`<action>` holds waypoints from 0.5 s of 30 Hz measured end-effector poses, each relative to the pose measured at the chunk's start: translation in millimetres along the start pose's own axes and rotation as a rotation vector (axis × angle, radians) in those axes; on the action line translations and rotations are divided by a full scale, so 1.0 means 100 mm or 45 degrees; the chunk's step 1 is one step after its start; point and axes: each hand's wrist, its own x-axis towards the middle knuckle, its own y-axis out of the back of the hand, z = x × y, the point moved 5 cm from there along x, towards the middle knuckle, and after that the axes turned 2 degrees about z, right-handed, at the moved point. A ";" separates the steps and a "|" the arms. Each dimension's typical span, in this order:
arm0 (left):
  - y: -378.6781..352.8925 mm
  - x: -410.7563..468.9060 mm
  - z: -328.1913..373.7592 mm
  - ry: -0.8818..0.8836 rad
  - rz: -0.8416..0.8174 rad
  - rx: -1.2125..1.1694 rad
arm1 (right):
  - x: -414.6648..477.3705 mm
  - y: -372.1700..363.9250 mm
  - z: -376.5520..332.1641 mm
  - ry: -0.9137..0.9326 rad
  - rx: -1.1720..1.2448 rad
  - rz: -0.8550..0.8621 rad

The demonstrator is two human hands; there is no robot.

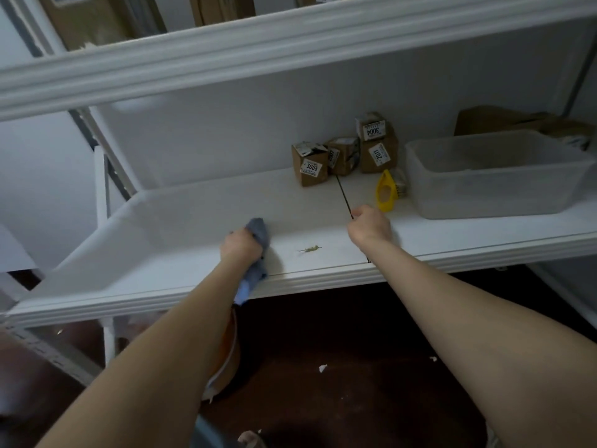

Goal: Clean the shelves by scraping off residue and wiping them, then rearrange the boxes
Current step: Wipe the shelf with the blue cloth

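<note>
My left hand (241, 245) grips a blue cloth (259, 232) and presses it on the white shelf (181, 221); the cloth's tail hangs over the front edge. A small greenish residue streak (310, 249) lies on the shelf just right of the cloth. My right hand (371, 225) rests on the shelf in a fist, at the dark seam between two shelf boards; whether it holds anything cannot be seen. Several small cardboard boxes (344, 155) with numbered labels stand at the back. A yellow scraper (386, 191) lies beyond my right hand.
A clear plastic tub (491, 176) sits on the right of the shelf, with a flat brown package (504, 119) behind it. The shelf above (290, 43) carries larger boxes. Below are a dark floor with white scraps (322, 368) and an orange-and-white object (226, 360).
</note>
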 end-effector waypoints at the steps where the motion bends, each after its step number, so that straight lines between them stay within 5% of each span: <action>1: -0.04 -0.01 0.08 -0.014 -0.028 0.020 | -0.01 -0.03 0.03 -0.022 -0.019 -0.033; 11: -0.16 -0.02 0.86 -0.228 -0.258 -0.001 | -0.04 -0.06 -0.02 -0.016 0.022 -0.190; 15: 0.12 -0.10 1.05 -0.271 0.065 -0.048 | -0.03 0.12 -0.08 -0.023 0.100 -0.166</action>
